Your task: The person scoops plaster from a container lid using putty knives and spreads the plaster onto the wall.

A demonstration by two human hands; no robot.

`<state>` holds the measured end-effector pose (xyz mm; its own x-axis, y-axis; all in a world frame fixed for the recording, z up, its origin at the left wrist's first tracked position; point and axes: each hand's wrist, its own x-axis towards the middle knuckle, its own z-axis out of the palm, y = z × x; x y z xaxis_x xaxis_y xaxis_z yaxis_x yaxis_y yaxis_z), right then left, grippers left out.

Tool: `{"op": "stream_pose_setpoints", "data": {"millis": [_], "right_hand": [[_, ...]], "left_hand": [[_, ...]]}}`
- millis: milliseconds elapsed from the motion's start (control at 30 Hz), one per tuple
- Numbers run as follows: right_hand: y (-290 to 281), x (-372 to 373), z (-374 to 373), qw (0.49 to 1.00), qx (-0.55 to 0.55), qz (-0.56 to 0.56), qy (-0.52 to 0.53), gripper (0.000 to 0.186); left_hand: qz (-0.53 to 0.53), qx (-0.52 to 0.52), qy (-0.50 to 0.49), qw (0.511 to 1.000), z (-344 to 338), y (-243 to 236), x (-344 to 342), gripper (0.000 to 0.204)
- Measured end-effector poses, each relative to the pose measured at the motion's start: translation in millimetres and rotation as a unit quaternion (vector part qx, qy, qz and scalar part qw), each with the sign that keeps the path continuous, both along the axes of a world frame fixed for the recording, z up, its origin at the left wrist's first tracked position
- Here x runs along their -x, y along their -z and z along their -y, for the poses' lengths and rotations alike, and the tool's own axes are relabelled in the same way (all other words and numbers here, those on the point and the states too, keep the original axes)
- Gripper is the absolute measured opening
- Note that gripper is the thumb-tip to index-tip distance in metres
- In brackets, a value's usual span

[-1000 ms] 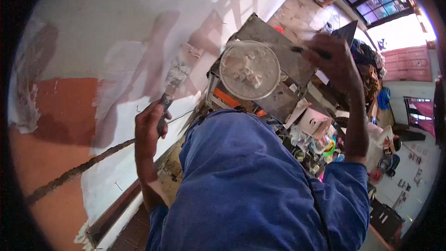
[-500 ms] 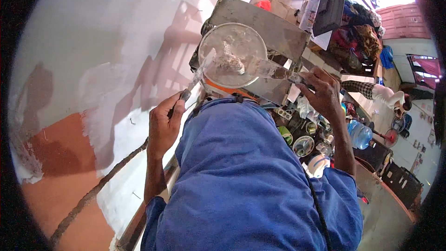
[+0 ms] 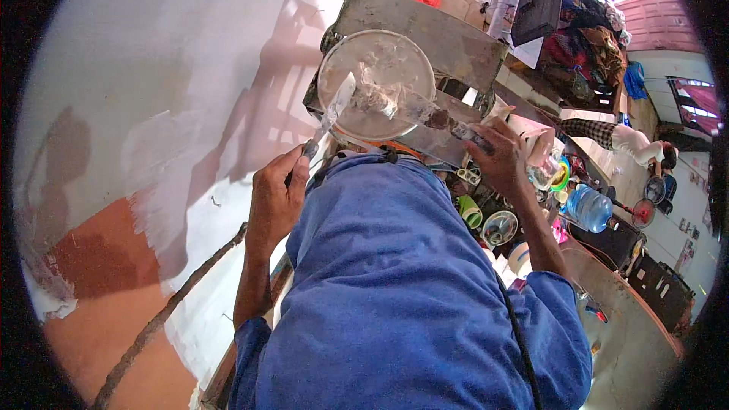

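My left hand (image 3: pixel 279 190) is closed around the handle of a narrow putty knife (image 3: pixel 336 111), its whitish blade reaching over the near left rim of a round bucket (image 3: pixel 325 76). In my closed right hand (image 3: pixel 501 156) is a second, wider putty knife (image 3: pixel 442 119). Its smeared blade points left over the bucket, beside a lump of whitish putty (image 3: pixel 377 99). Whether that lump sits on the blade or on the putty below, I cannot tell. Pale putty also coats the bucket's inside. Both hands stay outside the rim.
Close on the left rises a wall (image 3: pixel 190 144), part whitish, part orange. Beyond the bucket is a grey slab (image 3: pixel 425 30). At the lower right are dishes, a blue water bottle (image 3: pixel 588 209) and other household things. Farther right, another person (image 3: pixel 630 140) bends forward.
My right hand has moved left and slightly down with its putty knife, closer to the bucket. My left putty knife's blade has turned more upright. The whole view has shifted slightly.
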<state>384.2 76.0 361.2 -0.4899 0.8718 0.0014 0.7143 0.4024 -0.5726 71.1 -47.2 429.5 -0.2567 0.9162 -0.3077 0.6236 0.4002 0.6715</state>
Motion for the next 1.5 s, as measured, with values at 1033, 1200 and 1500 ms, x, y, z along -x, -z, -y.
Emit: {"op": "stream_pose_setpoints", "data": {"millis": [1033, 1200, 1500], "right_hand": [[-2, 19, 12, 0.995, -0.087, -0.036, 0.028, 0.026], [2, 20, 12, 0.995, -0.084, -0.048, 0.021, 0.026], [10, 26, 12, 0.994, -0.058, -0.072, 0.053, 0.024]], "left_hand": [[-0.052, -0.079, -0.057, 0.994, 6, -11, -23, 0.028], [-0.014, -0.067, -0.036, 0.997, 5, 2, -27, 0.030], [-0.037, -0.072, -0.007, 0.997, 0, 8, -29, 0.030]]}}
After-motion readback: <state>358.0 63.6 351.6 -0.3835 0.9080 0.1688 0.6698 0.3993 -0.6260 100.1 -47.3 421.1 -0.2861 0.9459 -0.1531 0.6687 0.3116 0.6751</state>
